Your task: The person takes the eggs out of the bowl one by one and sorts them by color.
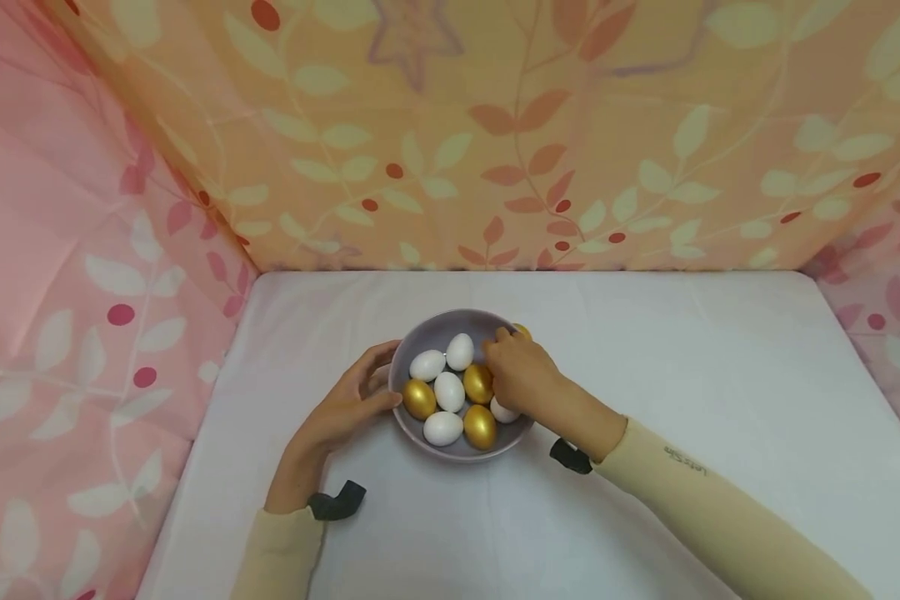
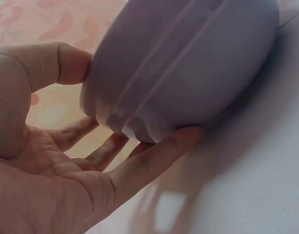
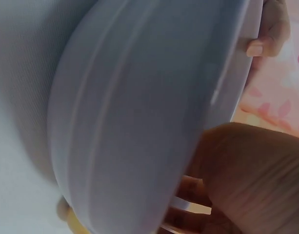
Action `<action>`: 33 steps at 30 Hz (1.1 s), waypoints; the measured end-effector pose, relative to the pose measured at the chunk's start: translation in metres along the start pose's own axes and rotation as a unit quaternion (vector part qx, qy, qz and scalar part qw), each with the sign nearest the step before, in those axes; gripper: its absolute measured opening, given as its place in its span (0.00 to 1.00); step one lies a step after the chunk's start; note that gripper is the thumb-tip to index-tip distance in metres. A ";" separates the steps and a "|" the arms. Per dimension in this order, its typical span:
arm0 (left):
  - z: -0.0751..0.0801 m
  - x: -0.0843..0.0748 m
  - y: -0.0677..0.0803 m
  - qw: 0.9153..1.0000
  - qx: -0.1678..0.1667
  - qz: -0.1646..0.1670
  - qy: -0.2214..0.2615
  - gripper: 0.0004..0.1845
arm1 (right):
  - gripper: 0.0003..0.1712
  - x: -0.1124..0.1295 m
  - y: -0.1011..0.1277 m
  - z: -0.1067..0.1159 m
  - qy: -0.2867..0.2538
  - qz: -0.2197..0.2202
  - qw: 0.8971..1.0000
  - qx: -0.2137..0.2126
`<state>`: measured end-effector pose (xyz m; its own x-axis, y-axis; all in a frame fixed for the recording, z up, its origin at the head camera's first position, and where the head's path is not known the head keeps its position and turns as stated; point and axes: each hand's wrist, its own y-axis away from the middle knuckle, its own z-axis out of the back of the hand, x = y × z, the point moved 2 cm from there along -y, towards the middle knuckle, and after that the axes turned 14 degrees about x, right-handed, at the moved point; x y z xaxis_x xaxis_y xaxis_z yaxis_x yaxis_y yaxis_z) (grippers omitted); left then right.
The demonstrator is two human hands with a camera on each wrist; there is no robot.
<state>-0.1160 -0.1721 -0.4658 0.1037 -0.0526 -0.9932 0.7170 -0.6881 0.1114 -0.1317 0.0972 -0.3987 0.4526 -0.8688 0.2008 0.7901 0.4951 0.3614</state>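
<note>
A grey-purple round bowl (image 1: 465,457) stands on the white table, holding several white eggs (image 1: 449,392) and 3 visible gold eggs (image 1: 481,427). My left hand (image 1: 345,406) holds the bowl's left side, thumb at the rim and fingers spread along the outer wall, as the left wrist view shows. Over the right rim reaches my right hand (image 1: 523,372), its bent fingers down inside the bowl beside a gold egg and a white egg (image 1: 504,411). Its fingertips are hidden, and I cannot tell whether they pinch an egg. Another gold egg (image 1: 522,330) lies outside the bowl, behind that hand.
White cloth covers the table (image 1: 682,350). An orange leaf-patterned curtain (image 1: 435,167) hangs along the far edge, and pink patterned cloth (image 1: 105,250) stands at the left side. Dark straps (image 1: 337,502) sit at both wrists.
</note>
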 end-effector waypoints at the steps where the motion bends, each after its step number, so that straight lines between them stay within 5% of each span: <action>1: 0.000 0.000 0.000 1.000 -0.001 -0.002 0.002 0.41 | 0.06 0.001 -0.001 0.000 0.002 0.000 1.000 -0.001; 15: 0.010 -0.006 0.014 1.000 0.004 -0.005 0.003 0.40 | 0.04 0.014 -0.012 -0.003 -0.002 0.015 1.000 -0.026; 23: 0.015 -0.004 0.015 1.000 0.017 0.005 0.002 0.40 | 0.06 0.013 -0.002 -0.007 0.001 0.041 0.995 -0.089; 33: 0.012 -0.002 0.013 0.999 0.024 0.020 0.009 0.41 | 0.22 0.007 0.016 0.008 -0.097 0.077 0.986 -0.108</action>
<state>-0.1149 -0.1900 -0.4628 0.1435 -0.0679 -0.9873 0.6778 -0.7202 0.1481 -0.1192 0.0990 -0.3839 0.5039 -0.7571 0.4158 0.7967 0.5933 0.1148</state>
